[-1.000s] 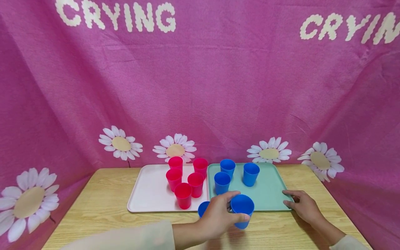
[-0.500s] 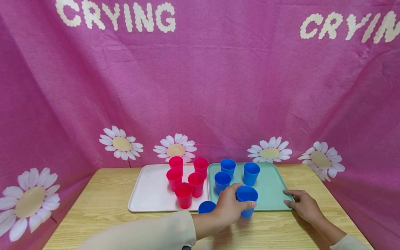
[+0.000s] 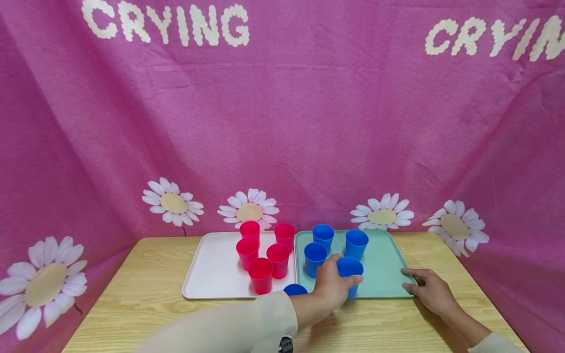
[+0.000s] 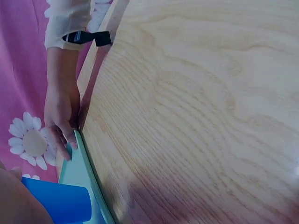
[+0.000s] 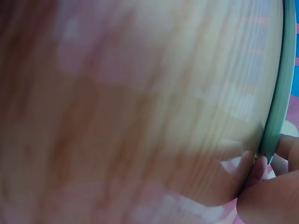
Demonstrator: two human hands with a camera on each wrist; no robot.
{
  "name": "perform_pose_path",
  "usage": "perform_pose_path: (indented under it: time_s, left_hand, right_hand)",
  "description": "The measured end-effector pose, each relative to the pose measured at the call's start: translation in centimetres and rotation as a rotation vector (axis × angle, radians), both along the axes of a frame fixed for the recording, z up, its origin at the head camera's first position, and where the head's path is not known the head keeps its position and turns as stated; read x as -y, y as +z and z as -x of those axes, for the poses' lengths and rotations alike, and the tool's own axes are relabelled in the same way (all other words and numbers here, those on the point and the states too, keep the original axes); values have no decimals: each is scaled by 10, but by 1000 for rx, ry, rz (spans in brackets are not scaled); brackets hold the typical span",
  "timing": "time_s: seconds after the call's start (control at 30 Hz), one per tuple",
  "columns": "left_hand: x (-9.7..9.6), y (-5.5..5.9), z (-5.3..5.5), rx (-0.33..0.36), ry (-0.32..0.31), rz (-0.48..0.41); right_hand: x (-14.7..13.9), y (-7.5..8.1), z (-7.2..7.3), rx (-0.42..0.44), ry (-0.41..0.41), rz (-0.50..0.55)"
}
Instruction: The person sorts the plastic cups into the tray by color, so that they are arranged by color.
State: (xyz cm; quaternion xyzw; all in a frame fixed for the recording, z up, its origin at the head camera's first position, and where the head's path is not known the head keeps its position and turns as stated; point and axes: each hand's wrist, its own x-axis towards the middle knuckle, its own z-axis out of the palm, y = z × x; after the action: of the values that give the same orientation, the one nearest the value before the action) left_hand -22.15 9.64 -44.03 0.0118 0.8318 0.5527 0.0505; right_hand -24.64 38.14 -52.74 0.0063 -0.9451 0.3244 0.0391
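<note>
My left hand (image 3: 332, 284) grips a blue cup (image 3: 350, 267) by its side, thumb toward the front, over the near edge of the green tray (image 3: 384, 264). The left wrist view shows this cup's lower end just above the tray rim (image 4: 91, 175). At the tray's near right corner, my right hand (image 3: 431, 293) pinches the rim between thumb and fingers. Three more blue cups stand upright on the tray: one at the back left (image 3: 323, 236), one at the back (image 3: 356, 242) and one nearer me (image 3: 315, 260). My left forearm partly hides another blue cup (image 3: 295, 289).
A white tray (image 3: 212, 267) adjoins the green one on the left, and several red cups (image 3: 260, 277) stand upright on it. Both trays lie on a wooden table (image 3: 145, 304). Behind hangs a pink cloth (image 3: 282, 147) with daisies.
My left hand has carried the blue cup forward and slightly right, from over the bare table to the green tray's near edge. My right hand has stayed at the tray corner.
</note>
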Motion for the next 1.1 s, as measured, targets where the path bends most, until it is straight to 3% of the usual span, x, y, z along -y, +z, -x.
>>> perform_pose_path:
  time_s: [0.4,0.6,0.93,1.1]
  left_hand:
    - [-19,-12,17,-74,59,26]
    - [-30,-19,27,-70,88,36]
    - [-34,-24,40,-115,113,74]
    - [-34,-23,44,-93,115,88]
  right_hand:
    - [-2,-3,0,-1,-2,-6]
    - [0,-2,-3,-24,-1,-13]
    - [0,-1,0,-3,-8,-4]
    - [0,0,0,2,-10,-3]
